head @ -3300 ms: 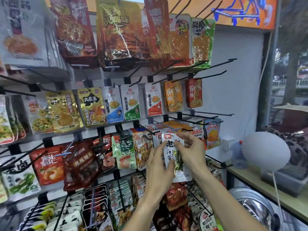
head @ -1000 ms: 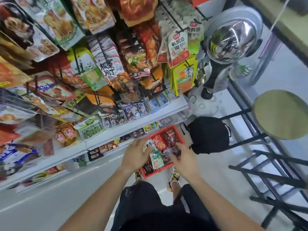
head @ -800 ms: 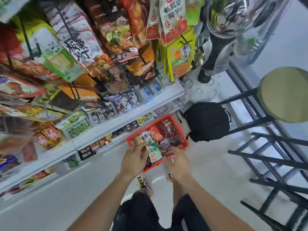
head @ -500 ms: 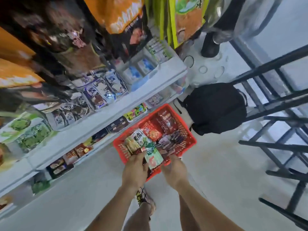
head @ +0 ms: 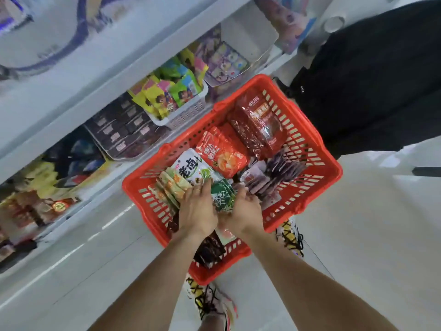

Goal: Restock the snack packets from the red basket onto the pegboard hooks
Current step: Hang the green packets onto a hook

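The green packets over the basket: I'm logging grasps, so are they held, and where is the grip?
Both hands hold the green packets over the red basket: left hand on their left edge, right hand on the right and lower end.

Both forearms are bare, no sleeves in view. There's a thin ring on a finger of the left hand (head: 198, 211); the right hand (head: 245, 215) shows none. Down below, pale sneakers (head: 212, 304) with black laces and yellow and pink accents.

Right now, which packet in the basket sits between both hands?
The green packet, between left hand and right hand; the orange-red packet lies farther back, untouched.
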`<move>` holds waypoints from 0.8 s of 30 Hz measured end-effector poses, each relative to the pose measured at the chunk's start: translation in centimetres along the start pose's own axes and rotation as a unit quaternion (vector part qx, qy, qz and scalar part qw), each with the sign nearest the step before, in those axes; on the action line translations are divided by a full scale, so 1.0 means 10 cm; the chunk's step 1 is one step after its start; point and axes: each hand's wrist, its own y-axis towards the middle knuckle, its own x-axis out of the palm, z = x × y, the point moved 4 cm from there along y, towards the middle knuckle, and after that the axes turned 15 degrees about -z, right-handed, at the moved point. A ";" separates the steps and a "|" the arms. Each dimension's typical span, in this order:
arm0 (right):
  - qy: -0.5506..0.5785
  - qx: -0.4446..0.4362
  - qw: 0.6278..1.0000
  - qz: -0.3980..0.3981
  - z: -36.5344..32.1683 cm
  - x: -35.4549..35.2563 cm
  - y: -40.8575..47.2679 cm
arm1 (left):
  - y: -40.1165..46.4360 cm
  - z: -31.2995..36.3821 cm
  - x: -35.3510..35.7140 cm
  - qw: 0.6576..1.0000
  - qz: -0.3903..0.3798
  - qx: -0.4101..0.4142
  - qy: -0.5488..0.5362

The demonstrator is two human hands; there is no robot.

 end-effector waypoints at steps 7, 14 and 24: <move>-0.026 -0.055 0.996 0.059 0.06 0.15 0.00 | 0.04 -0.08 -0.01 1.000 0.005 0.008 0.020; -0.016 -0.114 0.993 0.008 -0.01 0.23 -0.08 | -0.17 -0.13 -0.12 0.999 0.028 0.033 -0.016; 0.254 -0.179 0.950 0.019 -0.70 -1.12 -2.25 | -2.12 0.60 -1.31 0.925 0.024 0.056 -0.376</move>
